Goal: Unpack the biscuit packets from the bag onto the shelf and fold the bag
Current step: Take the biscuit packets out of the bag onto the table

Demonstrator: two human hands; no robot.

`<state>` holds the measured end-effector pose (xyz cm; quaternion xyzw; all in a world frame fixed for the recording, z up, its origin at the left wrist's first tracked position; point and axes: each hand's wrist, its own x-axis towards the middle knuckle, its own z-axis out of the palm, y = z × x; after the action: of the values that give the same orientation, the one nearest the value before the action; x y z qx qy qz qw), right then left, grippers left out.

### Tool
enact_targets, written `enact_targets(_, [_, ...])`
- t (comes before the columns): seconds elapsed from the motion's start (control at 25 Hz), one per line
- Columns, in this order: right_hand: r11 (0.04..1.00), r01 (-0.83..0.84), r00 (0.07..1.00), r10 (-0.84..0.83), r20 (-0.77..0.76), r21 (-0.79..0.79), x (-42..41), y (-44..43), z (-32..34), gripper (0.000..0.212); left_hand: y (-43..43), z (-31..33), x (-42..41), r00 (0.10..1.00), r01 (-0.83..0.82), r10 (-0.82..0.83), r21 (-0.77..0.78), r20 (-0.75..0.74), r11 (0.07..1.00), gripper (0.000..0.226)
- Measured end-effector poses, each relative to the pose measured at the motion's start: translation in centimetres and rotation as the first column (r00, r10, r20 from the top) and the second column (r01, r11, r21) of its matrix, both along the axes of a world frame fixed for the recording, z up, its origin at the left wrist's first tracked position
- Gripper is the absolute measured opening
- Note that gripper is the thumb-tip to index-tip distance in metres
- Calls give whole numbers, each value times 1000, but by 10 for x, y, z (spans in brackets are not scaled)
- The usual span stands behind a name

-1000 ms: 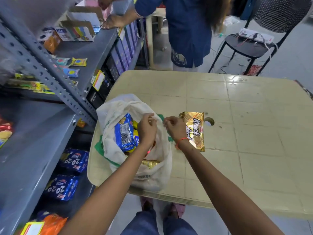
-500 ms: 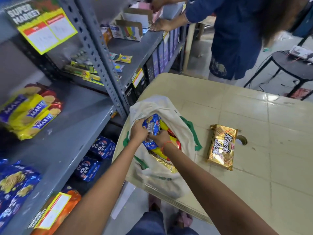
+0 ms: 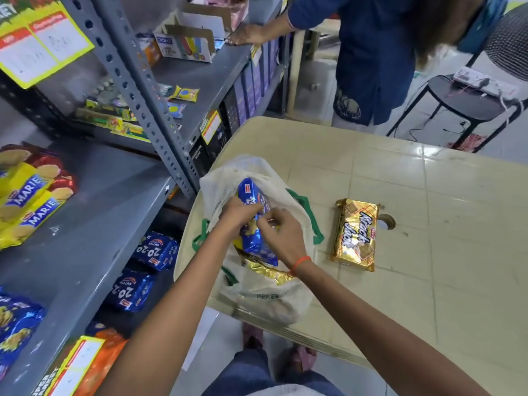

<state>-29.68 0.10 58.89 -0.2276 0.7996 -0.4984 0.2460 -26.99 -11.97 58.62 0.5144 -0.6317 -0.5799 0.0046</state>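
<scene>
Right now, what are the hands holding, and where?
Both hands, left hand and right hand, grip the blue biscuit packet around its middle, over the open cloth bag.

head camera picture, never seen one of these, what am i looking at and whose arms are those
No machine here: a person wears a camera on the head, looking down at their own arms. The left hand and right hand both grip a blue biscuit packet at the mouth of a white cloth bag on a beige table. A gold biscuit packet lies on the table beside the bag. A grey shelf with more packets stands on the left. Another person stands behind.
</scene>
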Motion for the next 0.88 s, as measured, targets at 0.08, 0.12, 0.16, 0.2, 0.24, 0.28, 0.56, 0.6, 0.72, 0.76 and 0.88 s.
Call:
enact_targets(0.08, [991, 127, 991, -128, -42, -33, -15, 16, -7, 30, 7, 7, 0, 998, 32, -30, 49, -47, 998, 28])
enact_targets(0.12, [983, 182, 982, -181, -47, 11, -25, 23, -10, 36, 14, 14, 0, 997, 60, -55, 93, -53, 994, 18])
enact_targets(0.16, [971, 233, 972, -235, 23, 60, -36, 31, -16, 49, 22, 20, -1, 996, 83, -78, 144, -44, 986, 12])
enact_targets(0.2, [961, 255, 948, -271, 165, 112, -44, 39, -19, 63, 29, 24, -2, 995, 102, -96, 198, -39, 975, 12])
enact_targets(0.24, [960, 246, 908, -276, 316, 132, -49, 47, -21, 66, 34, 24, -3, 993, 116, -110, 242, -36, 963, 15])
enact_targets(0.28, [965, 214, 859, -260, 440, 153, -51, 59, -21, 55, 42, 23, -6, 991, 135, -131, 292, -34, 947, 17])
enact_targets(0.56, [883, 344, 791, -455, 409, 319, -36, 159, -58, 38, 141, -30, -17, 785, 464, -604, 514, 140, 722, 10])
enact_targets(0.6, [848, 374, 778, -508, 370, 376, -33, 170, -65, 46, 153, -40, -18, 755, 488, -641, 532, 141, 692, 13])
enact_targets(0.72, [754, 455, 746, -614, 259, 474, -25, 196, -90, 72, 184, -59, -25, 705, 557, -687, 462, 176, 690, 8])
enact_targets(0.76, [734, 463, 740, -629, 238, 498, -23, 200, -97, 75, 194, -64, -26, 709, 569, -678, 412, 192, 712, 1])
enact_targets(0.88, [724, 450, 797, -589, 129, 523, -18, 201, -110, 48, 207, -85, -29, 724, 603, -647, 235, 241, 762, 16])
